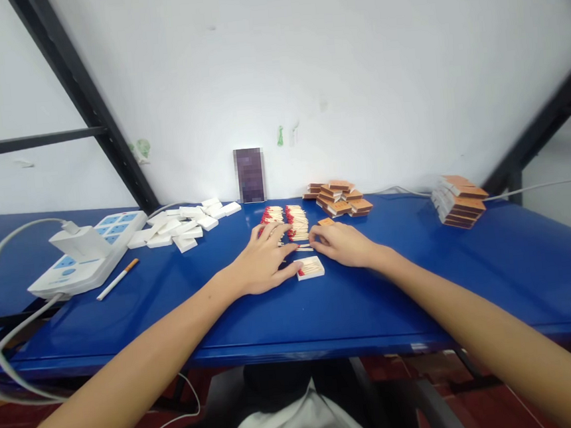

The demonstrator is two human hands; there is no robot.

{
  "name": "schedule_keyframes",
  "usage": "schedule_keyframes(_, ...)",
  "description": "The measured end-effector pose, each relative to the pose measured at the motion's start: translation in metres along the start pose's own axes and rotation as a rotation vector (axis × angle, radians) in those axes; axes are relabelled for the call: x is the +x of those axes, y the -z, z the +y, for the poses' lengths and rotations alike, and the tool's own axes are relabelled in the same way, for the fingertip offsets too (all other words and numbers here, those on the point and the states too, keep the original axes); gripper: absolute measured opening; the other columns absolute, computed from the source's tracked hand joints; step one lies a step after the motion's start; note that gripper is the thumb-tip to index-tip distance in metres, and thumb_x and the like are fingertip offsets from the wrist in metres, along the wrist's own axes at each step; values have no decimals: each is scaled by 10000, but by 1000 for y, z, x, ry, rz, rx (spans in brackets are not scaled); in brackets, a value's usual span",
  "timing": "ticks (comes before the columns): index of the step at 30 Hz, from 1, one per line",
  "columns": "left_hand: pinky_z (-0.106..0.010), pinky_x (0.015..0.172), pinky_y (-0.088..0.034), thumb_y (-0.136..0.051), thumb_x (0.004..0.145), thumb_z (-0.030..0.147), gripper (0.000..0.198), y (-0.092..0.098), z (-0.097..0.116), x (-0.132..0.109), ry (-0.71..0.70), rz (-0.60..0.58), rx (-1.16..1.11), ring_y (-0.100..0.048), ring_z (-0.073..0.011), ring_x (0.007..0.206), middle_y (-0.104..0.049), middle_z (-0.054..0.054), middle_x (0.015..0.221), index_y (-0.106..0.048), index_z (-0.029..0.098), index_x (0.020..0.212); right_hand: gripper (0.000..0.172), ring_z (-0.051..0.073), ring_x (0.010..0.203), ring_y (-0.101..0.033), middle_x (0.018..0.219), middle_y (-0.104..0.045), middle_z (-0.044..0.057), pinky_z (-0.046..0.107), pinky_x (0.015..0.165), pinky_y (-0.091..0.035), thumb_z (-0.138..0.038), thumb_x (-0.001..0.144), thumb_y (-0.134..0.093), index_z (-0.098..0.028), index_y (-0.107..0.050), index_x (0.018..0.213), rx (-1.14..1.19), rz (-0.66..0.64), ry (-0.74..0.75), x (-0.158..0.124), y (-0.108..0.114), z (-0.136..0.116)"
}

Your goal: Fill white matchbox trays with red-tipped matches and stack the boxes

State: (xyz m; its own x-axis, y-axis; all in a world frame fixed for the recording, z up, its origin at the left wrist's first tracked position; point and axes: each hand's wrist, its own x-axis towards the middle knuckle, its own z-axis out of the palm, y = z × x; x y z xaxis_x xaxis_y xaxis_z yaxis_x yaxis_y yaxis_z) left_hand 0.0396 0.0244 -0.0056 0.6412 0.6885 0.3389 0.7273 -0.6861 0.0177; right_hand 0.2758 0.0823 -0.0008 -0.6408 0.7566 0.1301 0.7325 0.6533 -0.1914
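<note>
A small white matchbox tray point(311, 275) with several matches in it lies on the blue table in front of me. My left hand point(264, 259) is open, fingers spread over the red-headed matches, its thumb at the tray's left edge. My right hand point(343, 243) has its fingers curled together at the plain ends of a few matches point(305, 247) that lie between the hands, just beyond the tray. Past them are two rows of matches, a left row point(275, 213) partly covered by my left fingers and a right row point(297, 223).
White trays point(181, 224) are heaped at the left, near a power strip point(83, 271) and a cigarette point(118, 279). Brown matchbox sleeves point(339, 199) are piled at the back, and stacked matchboxes point(459, 201) stand at the right. A blurred dark rectangle point(250, 175) leans against the wall.
</note>
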Motion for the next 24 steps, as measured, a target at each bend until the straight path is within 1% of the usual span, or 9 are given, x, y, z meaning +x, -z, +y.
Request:
schedule_keyframes(4,-599,1107,-273,-411,1006,527,491,0,-1,0,1,-11,25,-355,-368,1382,-431,-168,1481,-661,204,1279,148,151,685,-539,819,-651,25,257,608,-304,-309,981,-491,-218,-606,967,-10,9,1,0,0,1)
schedule_keyframes(10,-600,1121,-261,-418,999,537,505,-2,-2,0,2,8,19,-365,-372,1368,-445,-172,1461,-661,195,1279,159,152,679,-546,809,-656,34,258,610,-312,-305,982,-492,-212,-621,977,-19,0,-13,0,-1,-2)
schedule_keyframes(17,-600,1121,-261,-404,997,567,527,-4,-3,1,12,7,23,-359,-374,1372,-418,-167,1489,-640,205,1299,162,154,694,-561,823,-671,39,259,607,-313,-313,978,-507,-217,-638,976,-24,21,-24,1,-3,-4)
schedule_keyframes(20,-615,1118,-255,-387,1001,576,528,-5,-3,1,18,-6,32,-320,-382,1405,-384,-166,1517,-625,233,1324,163,153,687,-553,793,-663,33,259,605,-306,-300,973,-509,-215,-647,964,-22,27,-14,2,-3,-4)
schedule_keyframes(24,-647,1117,-233,-371,996,607,549,-5,-3,1,27,-18,23,-279,-402,1431,-347,-168,1547,-619,260,1341,180,147,674,-543,746,-650,22,254,609,-307,-295,969,-513,-203,-668,968,38,27,22,1,-2,-5)
